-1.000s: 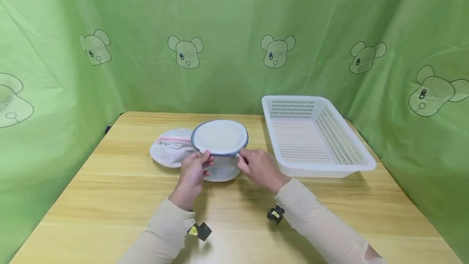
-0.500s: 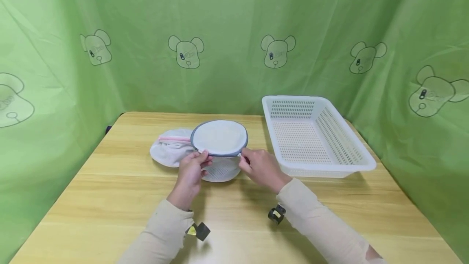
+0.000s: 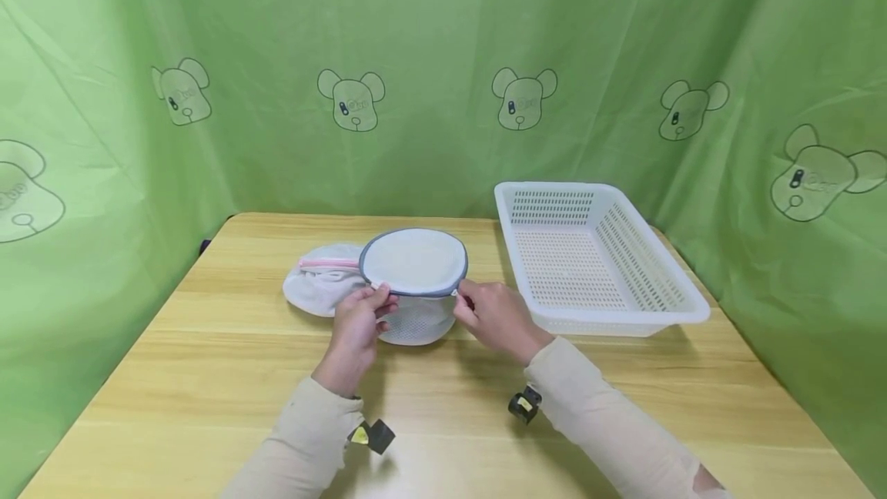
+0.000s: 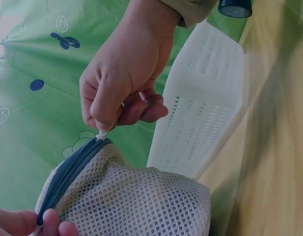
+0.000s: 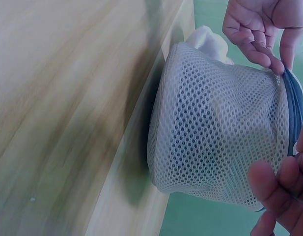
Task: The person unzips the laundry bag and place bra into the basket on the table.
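A white mesh laundry bag (image 3: 416, 322) with a blue-grey zipper around its top stands on the table, its round lid facing up. My left hand (image 3: 356, 329) pinches the zipper edge at the bag's front left. On the front right, my right hand (image 3: 495, 318) pinches the small white zipper pull (image 4: 101, 134) between thumb and finger. The blue zipper (image 4: 68, 177) looks closed between the two hands in the left wrist view. Through the mesh (image 5: 210, 123) in the right wrist view no contents can be made out.
A second white laundry bag (image 3: 322, 287) with a pink zipper lies flattened, partly behind the first. A white slotted plastic basket (image 3: 527, 268) stands at the right of the wooden table (image 3: 208, 376). A green curtain (image 3: 436, 152) hangs behind the table.
My left hand has shifted slightly left along the zipper edge. The right hand has moved a little right with the zipper pull, so the hands stand slightly farther apart.
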Available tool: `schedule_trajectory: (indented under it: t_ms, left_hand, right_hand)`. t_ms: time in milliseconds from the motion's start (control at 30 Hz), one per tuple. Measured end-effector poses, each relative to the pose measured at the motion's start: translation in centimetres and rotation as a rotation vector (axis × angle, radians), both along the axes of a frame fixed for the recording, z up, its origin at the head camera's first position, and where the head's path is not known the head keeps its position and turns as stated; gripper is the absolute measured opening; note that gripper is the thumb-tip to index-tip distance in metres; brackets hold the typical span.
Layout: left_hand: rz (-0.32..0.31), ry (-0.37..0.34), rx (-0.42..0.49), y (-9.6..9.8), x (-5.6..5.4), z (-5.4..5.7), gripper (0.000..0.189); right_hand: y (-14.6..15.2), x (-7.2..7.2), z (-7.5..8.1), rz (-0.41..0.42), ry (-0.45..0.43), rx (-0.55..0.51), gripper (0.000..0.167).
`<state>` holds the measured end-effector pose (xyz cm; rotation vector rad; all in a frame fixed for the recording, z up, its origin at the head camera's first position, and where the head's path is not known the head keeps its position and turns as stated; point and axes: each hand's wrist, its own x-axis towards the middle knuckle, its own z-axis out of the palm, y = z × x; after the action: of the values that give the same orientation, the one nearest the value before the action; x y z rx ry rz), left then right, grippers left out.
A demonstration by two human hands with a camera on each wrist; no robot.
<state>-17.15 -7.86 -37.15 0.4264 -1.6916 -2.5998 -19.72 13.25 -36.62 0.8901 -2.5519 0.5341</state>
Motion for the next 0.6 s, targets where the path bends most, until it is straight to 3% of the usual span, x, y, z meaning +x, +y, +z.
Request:
schedule_trajectory:
  t_ms: [600]
  left_hand:
    - [0.021, -0.015, 0.032, -0.79, -0.26, 0.01, 0.011]
  right_hand:
    - [0.47, -0.19, 0.01, -0.028, -0.044, 0.013, 0.024]
